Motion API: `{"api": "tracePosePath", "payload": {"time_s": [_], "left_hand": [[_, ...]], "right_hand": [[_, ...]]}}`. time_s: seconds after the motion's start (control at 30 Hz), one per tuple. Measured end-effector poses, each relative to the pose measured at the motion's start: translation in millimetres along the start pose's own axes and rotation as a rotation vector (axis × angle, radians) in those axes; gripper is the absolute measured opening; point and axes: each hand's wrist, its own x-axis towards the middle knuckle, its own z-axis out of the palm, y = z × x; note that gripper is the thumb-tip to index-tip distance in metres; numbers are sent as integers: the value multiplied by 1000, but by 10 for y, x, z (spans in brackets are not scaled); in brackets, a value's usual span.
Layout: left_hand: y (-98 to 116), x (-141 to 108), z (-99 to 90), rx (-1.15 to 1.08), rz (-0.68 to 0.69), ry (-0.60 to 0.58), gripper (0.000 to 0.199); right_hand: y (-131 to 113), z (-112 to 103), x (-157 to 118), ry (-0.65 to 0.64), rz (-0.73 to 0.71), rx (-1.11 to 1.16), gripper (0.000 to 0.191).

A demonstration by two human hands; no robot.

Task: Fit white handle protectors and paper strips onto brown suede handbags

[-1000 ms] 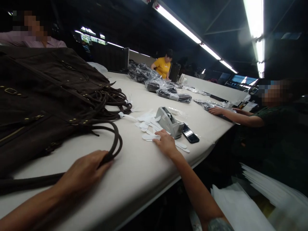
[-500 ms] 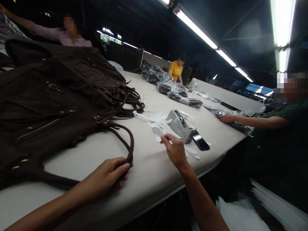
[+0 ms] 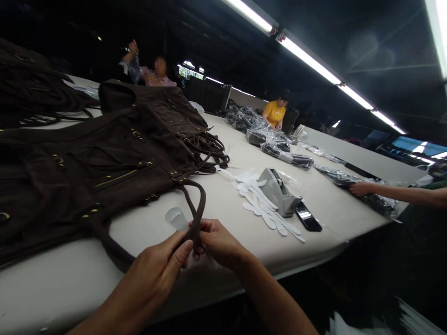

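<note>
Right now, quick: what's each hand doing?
Left hand: closed, holding the looped handle of the dark brown suede bag.
Right hand: closed, holding that same handle.

No text can be read; the phone screen [image 3: 303,215] (lit, too small) and suede handbag [image 3: 80,163] show nothing legible

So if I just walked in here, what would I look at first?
You'd probably spot the big dark brown suede handbag first, lying across the left of the long white table. Right in front of you, the left hand and right hand hold its looped strap. To the right sits a grey tape dispenser beside a pile of white cut-out shapes.
</note>
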Motion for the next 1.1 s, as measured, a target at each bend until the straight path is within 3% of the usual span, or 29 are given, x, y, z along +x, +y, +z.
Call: {"api": "tracePosePath", "payload": {"time_s": [0.17, 0.4, 0.5, 0.6, 0.77, 0.83, 0.97, 1.1], "left_hand": [[-149, -287, -27, 268, 152, 209, 37], [-312, -561, -67, 457, 374, 371, 30], [-262, -603, -112, 379, 309, 299, 31], [-182, -646, -145, 248, 130, 226, 33], [-2, -702, -126, 39, -212, 354, 49], [65, -674, -138, 37, -212, 376, 48], [137, -566, -204, 125, -48, 313, 42], [155, -496, -250, 147, -33, 414, 38]], "right_hand": [[14, 72, 58, 17, 38, 247, 24], [94, 134, 9, -36, 19, 279, 26], [154, 190, -29, -61, 6, 272, 25], [216, 238, -96, -120, 6, 286, 27], [282, 296, -193, -221, 22, 288, 29], [271, 315, -208, -263, 7, 246, 29], [187, 352, -244, -256, -57, 165, 29], [144, 394, -349, -191, -35, 83, 37]]}}
